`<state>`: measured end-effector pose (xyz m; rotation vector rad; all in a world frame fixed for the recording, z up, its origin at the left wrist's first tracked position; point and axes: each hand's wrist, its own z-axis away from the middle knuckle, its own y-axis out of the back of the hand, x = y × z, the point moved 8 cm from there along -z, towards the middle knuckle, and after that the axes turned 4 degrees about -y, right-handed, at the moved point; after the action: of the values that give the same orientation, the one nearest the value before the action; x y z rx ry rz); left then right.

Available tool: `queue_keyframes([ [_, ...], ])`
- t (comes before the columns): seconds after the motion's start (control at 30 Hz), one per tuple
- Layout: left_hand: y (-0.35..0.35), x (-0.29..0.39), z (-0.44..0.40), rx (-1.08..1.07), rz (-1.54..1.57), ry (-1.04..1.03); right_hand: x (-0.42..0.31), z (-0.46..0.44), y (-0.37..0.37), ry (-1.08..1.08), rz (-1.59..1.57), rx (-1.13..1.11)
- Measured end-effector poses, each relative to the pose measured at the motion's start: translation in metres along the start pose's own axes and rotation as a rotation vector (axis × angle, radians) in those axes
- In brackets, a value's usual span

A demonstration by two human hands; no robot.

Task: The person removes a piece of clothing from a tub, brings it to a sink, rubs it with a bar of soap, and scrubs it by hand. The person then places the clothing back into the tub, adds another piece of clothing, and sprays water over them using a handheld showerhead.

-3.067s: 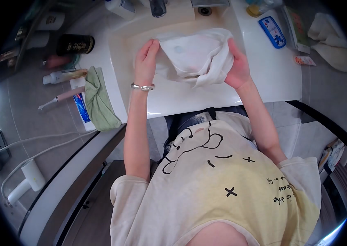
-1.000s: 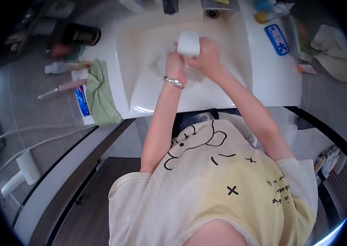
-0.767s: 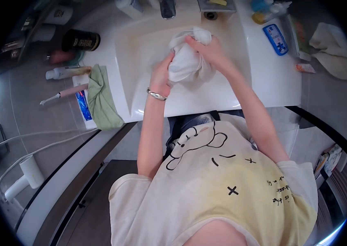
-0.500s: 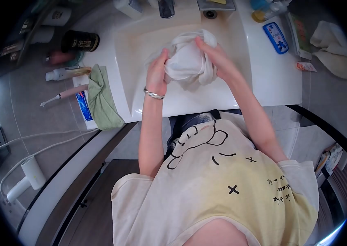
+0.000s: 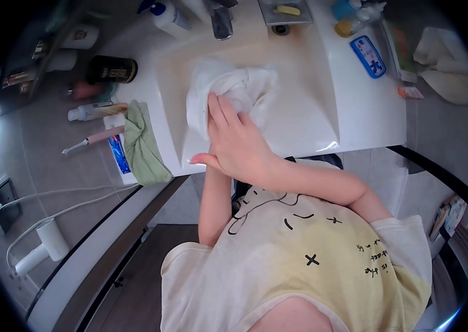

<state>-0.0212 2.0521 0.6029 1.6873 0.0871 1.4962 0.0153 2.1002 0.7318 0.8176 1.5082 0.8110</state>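
A bunched white cloth [image 5: 198,99] is over the left side of the sink basin [image 5: 300,110]. Across it reaches my right hand [image 5: 237,141], its fingers stretched out flat against the folds and its thumb sticking out to the left. My left forearm [image 5: 216,205] comes up from below and passes under the right hand. The left hand itself is hidden behind the right hand and the cloth, so its fingers do not show.
A faucet [image 5: 222,25], a soap dish [image 5: 286,16] and a pump bottle [image 5: 170,21] stand at the back. On the left are a green cloth [image 5: 144,146], an electric toothbrush [image 5: 95,137], a black jar [image 5: 112,69] and a hair dryer [image 5: 46,246]. A blue case [image 5: 368,56] lies right.
The cloth has shifted left in the basin and spread out. My right hand has let go of its right side and crossed over to the left, covering my left hand.
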Motion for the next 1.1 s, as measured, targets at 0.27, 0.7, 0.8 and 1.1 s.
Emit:
queue_keyframes([
  [0.27, -0.005, -0.013, -0.006, 0.212, 0.024, -0.083, 0.014, 0.026, 0.039, 0.262, -0.137, 0.28],
  [0.7, 0.054, -0.067, 0.008, 0.318, 0.225, -0.012, 0.151, -0.013, -0.007, -0.461, -1.344, 0.099],
  [0.8, 0.101, -0.093, 0.02, 0.358, 0.339, 0.058, 0.155, -0.019, 0.042, -0.36, -1.32, 0.294],
  [1.1, 0.103, -0.114, 0.029, 0.331, 0.386, -0.027, 0.149, -0.043, 0.077, -0.443, -1.272, 0.104],
])
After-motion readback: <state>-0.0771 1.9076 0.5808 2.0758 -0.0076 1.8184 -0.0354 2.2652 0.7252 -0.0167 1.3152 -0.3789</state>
